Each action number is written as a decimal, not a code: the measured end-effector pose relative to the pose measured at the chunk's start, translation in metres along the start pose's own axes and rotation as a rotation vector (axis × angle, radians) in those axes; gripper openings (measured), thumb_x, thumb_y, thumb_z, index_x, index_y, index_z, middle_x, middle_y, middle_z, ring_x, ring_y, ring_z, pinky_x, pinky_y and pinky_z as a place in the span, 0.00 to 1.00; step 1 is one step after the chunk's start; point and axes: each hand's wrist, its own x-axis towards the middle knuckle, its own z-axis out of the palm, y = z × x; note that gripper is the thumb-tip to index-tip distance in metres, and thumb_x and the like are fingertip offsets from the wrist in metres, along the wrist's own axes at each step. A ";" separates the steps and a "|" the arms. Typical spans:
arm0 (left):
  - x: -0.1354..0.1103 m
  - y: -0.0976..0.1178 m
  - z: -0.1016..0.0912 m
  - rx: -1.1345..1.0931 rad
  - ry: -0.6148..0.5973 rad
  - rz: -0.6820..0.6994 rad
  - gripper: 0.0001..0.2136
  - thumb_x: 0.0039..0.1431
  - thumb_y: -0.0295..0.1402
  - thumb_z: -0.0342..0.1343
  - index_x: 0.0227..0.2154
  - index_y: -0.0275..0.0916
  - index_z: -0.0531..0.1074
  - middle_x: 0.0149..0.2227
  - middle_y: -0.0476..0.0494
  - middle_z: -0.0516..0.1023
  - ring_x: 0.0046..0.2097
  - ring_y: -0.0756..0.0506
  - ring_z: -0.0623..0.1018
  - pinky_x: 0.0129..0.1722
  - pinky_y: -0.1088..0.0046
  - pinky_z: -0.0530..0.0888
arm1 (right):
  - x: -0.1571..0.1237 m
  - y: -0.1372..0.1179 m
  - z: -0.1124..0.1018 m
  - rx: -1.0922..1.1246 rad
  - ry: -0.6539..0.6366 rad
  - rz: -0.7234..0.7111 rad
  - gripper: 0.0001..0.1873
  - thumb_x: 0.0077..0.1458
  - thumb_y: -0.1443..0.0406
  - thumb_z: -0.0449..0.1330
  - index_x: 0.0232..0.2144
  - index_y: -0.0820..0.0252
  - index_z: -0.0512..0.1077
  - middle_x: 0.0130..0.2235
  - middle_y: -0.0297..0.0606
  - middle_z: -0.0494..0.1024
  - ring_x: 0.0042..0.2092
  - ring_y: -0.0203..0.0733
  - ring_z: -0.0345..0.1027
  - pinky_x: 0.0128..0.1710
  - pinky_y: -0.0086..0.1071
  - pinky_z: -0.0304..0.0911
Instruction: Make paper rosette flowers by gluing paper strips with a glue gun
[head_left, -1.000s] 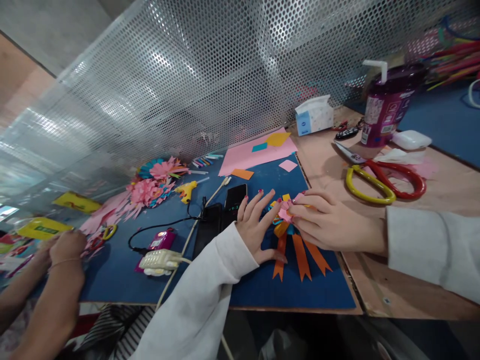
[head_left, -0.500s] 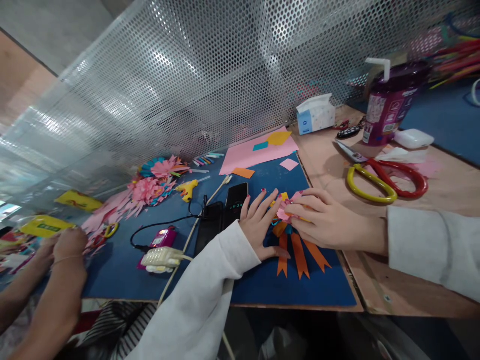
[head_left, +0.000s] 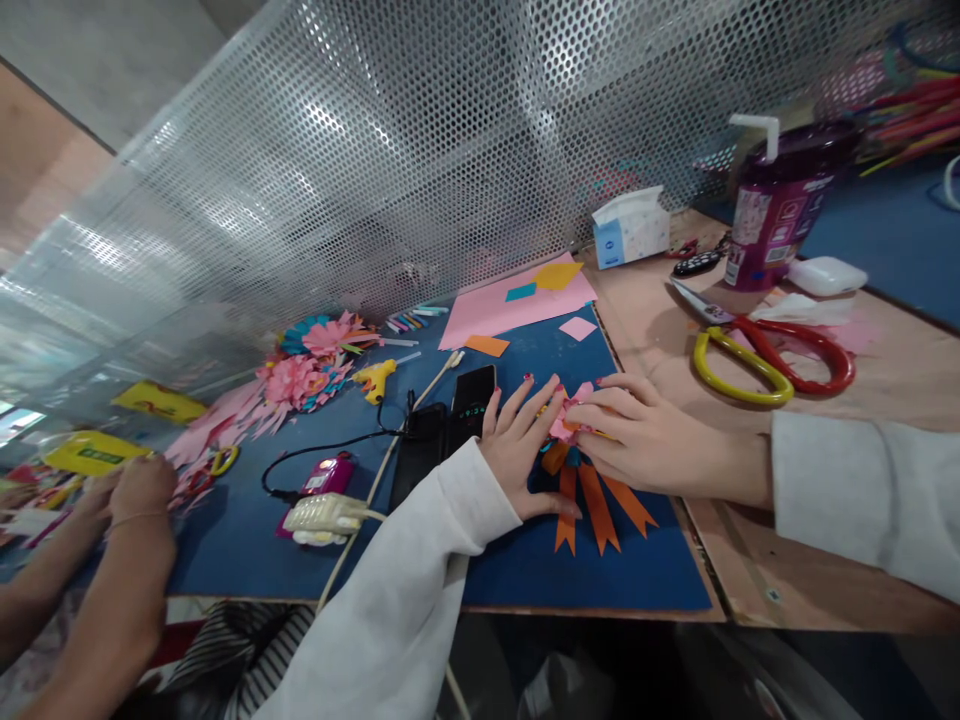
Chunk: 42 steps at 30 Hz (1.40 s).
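A paper rosette (head_left: 571, 425) with a pink centre and orange ribbon tails (head_left: 600, 505) lies on the blue mat (head_left: 517, 570). My left hand (head_left: 521, 450) rests flat on the mat beside it, fingers spread, fingertips touching its left side. Over the rosette's right side, my right hand (head_left: 652, 440) has its fingers curled and pinched on the pink centre. Both sleeves are white.
Two black phones (head_left: 450, 430), a yellow glue gun (head_left: 375, 378), a cream plug (head_left: 322, 515) and pink paper flowers (head_left: 300, 380) lie left. Yellow and red scissors (head_left: 757, 355), a purple cup (head_left: 780, 215) and a tissue box (head_left: 631, 230) stand right. Another person's hands (head_left: 127, 490) work at far left.
The rosette and both my hands have shifted slightly up and left on the mat; my right fingers have closed further over the pink centre.
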 end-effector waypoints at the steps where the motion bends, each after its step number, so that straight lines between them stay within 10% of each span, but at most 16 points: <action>1: 0.000 0.000 0.000 -0.001 -0.001 -0.001 0.53 0.41 0.62 0.52 0.64 0.34 0.43 0.65 0.31 0.50 0.66 0.31 0.47 0.62 0.46 0.41 | 0.000 0.000 0.000 0.004 -0.001 -0.002 0.07 0.55 0.68 0.54 0.31 0.61 0.73 0.40 0.39 0.75 0.44 0.44 0.61 0.52 0.43 0.55; 42: 0.000 0.000 0.000 -0.018 0.026 -0.003 0.52 0.39 0.64 0.52 0.63 0.39 0.47 0.65 0.36 0.52 0.65 0.32 0.51 0.62 0.48 0.40 | 0.000 0.000 -0.003 0.059 -0.013 -0.017 0.08 0.55 0.67 0.53 0.32 0.61 0.73 0.41 0.39 0.75 0.46 0.46 0.61 0.53 0.44 0.55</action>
